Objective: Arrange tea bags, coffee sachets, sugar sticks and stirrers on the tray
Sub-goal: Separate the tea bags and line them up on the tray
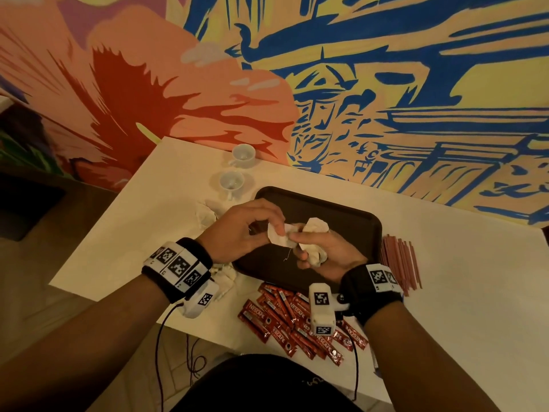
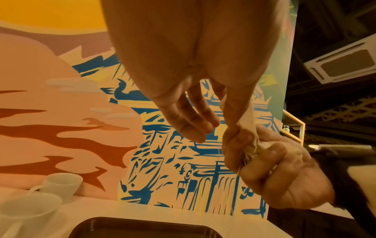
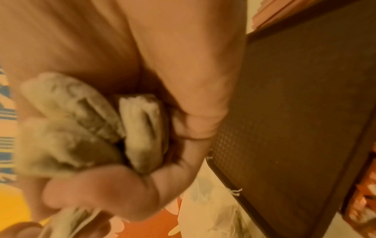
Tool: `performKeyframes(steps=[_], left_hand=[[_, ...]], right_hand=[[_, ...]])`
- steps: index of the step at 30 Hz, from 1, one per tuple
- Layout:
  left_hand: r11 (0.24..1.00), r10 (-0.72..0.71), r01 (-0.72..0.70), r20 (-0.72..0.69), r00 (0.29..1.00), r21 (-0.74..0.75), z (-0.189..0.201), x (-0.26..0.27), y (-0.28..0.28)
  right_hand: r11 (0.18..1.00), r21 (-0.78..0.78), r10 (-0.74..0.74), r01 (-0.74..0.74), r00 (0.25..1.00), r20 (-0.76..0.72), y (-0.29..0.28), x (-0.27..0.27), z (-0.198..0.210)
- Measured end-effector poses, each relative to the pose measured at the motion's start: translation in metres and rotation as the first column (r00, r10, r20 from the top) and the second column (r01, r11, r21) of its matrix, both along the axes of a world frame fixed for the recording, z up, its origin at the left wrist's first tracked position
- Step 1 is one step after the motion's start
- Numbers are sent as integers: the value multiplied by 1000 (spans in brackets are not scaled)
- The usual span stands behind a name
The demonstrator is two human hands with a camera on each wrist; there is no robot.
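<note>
Both hands hover over the dark brown tray (image 1: 350, 212), whose bare floor shows around them. My right hand (image 1: 306, 248) grips a bunch of pale tea bags (image 1: 316, 226), seen close in the right wrist view as crumpled tea bags (image 3: 69, 119) under its curled fingers (image 3: 114, 190). My left hand (image 1: 274, 230) pinches one tea bag (image 1: 277, 239) at the edge of that bunch, and a thin string dangles below. In the left wrist view the left hand (image 2: 231, 128) pinches the bag against the right hand (image 2: 284, 173).
Red coffee sachets (image 1: 282, 319) lie heaped on the white table in front of the tray. Thin reddish stirrers (image 1: 401, 260) lie to its right. More tea bags (image 1: 205, 215) sit left of the tray. Two white cups (image 1: 231, 181) stand behind, by the painted wall.
</note>
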State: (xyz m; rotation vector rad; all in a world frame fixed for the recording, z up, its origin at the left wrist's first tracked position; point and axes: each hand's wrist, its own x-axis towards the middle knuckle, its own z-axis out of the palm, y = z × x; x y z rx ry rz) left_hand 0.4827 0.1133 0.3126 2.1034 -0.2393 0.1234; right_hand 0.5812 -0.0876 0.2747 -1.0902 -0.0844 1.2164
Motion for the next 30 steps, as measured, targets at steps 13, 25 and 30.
performKeyframes(steps=[13,25,30], left_hand=[[958,151,-227,-367,918,-174,6,-5,-27],[796,419,-515,-323,848,-318,4,4,-28],[825,331,-416,-270,904,-384,10,9,-19]], right_hand=[[990,-39,-115,137,928,356,-18,-8,6],[964,-183,-100,192,902,419,-36,-9,-8],[910,-409,120,71,899,421,-37,-4,-19]])
